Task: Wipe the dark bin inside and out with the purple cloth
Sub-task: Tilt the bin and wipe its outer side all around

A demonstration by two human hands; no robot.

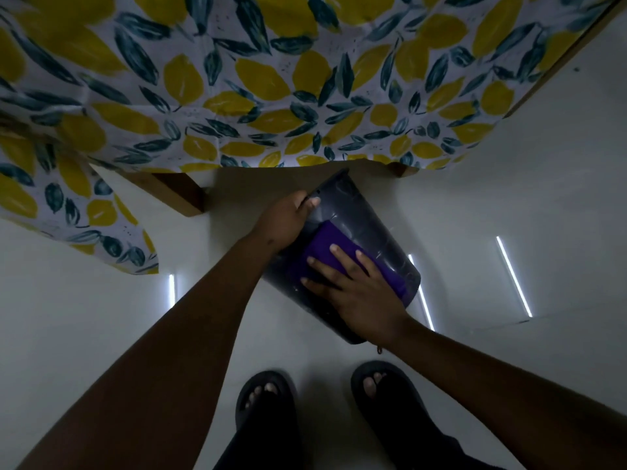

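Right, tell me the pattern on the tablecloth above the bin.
The tablecloth has yellow lemons and dark teal leaves on a pale ground, seen in the head view.

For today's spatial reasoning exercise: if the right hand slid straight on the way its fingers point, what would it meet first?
The right hand points up-left along the purple cloth; it would likely meet the left hand gripping the dark bin.

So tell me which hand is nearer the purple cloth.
Right. The right hand lies flat on the purple cloth, pressing it against the outside of the dark bin. The left hand is off the cloth, gripping the bin's far end.
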